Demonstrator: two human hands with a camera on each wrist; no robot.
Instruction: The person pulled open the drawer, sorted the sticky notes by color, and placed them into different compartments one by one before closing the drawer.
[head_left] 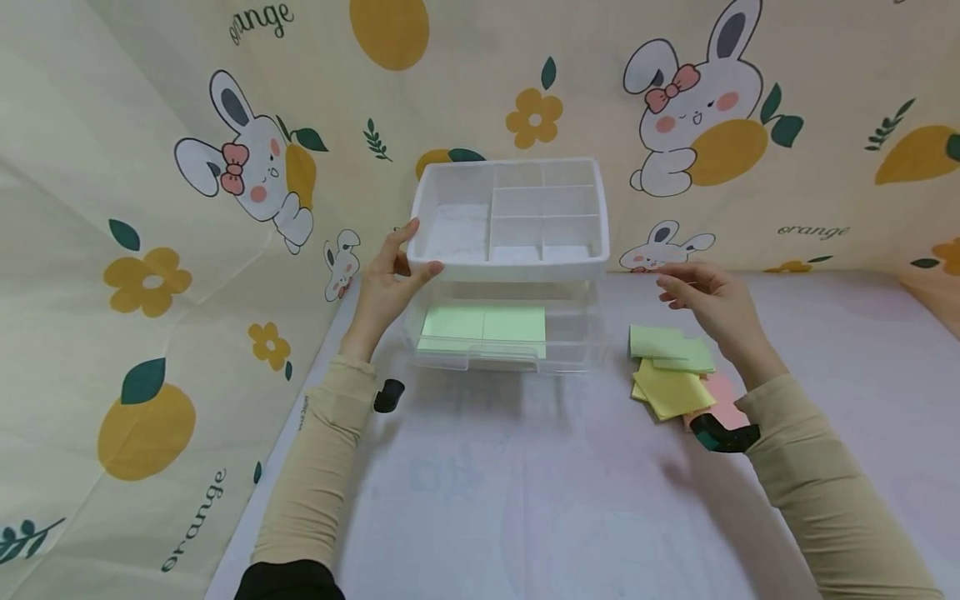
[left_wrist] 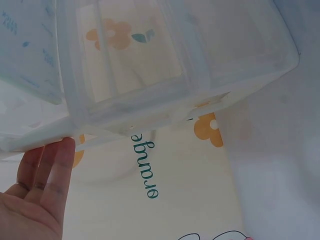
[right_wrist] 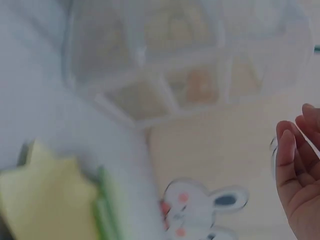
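Observation:
A white plastic storage box [head_left: 510, 271] has a compartmented top tray [head_left: 517, 202] and a clear drawer [head_left: 573, 354] pulled out below. Two light green sticky note pads [head_left: 483, 325] lie side by side in the drawer. My left hand [head_left: 386, 279] grips the tray's front left corner, thumb at the front and fingers along the side. In the left wrist view, its fingertips [left_wrist: 65, 145] are at the tray's edge. My right hand [head_left: 712, 304] is raised to the right of the box, fingers loosely bent and holding nothing. Below it lies a pile of green, yellow and pink sticky notes [head_left: 675, 387].
A pale cloth covers the table [head_left: 510, 483]. Behind the box and along the left hangs a backdrop [head_left: 480, 92] printed with rabbits, oranges and flowers. Black wrist straps [head_left: 723, 435] sit at both sleeves.

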